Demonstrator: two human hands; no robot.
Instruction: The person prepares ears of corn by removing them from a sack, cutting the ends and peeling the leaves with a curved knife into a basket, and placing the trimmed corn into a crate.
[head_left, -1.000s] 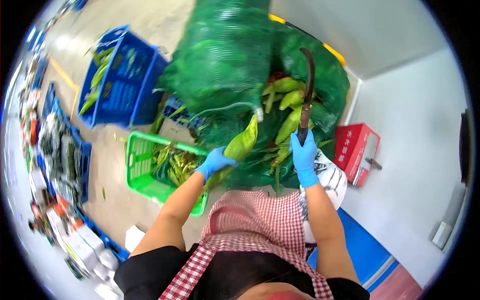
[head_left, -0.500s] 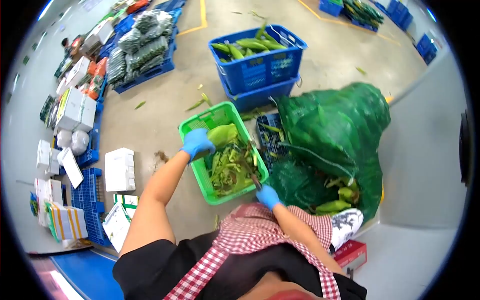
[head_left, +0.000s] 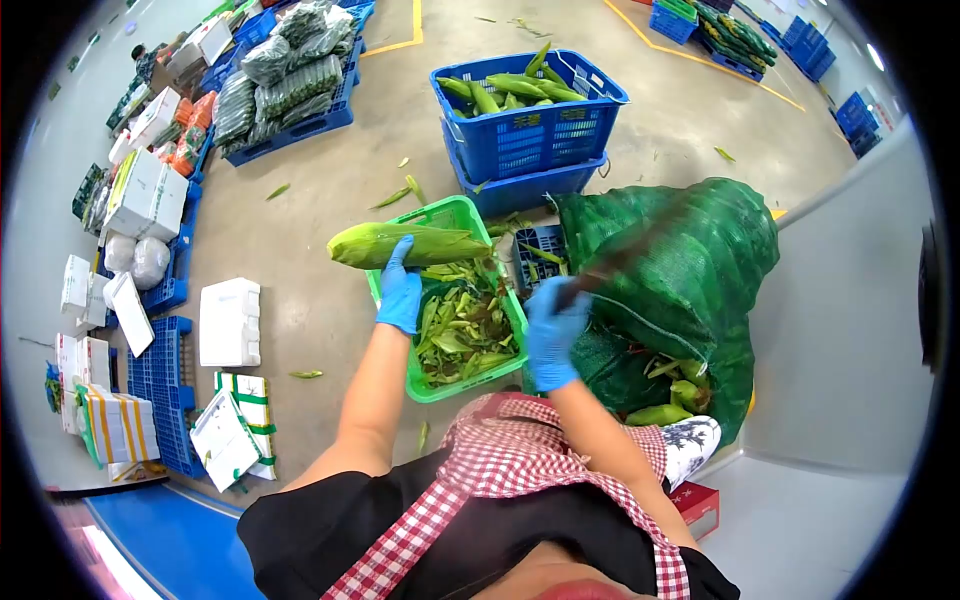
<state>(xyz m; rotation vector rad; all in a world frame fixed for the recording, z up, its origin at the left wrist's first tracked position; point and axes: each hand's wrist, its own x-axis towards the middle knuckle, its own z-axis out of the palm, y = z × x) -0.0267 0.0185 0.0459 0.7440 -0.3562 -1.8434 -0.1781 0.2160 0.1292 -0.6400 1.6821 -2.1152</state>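
My left hand (head_left: 400,290), in a blue glove, grips a green ear of corn in its husk (head_left: 375,246), held level over the far end of a green basket (head_left: 465,388). Husk scraps and leaves (head_left: 463,330) lie inside the basket. In my gloved right hand (head_left: 556,330) is the handle of a curved knife (head_left: 635,245), its blade blurred and pointing up to the right, over a green mesh sack (head_left: 690,270). More corn ears (head_left: 660,414) show at the sack's opening near my knee.
Two stacked blue crates (head_left: 535,130) stand beyond the basket, the upper one holding corn. A dark blue crate (head_left: 540,255) sits beside the sack. At the left are foam boxes (head_left: 230,322) and blue pallets (head_left: 165,390). A red box (head_left: 697,508) is at lower right.
The view has swung left from the sack to the basket. The corn has come round to lie level above the basket, and the knife has lifted from the basket toward the right.
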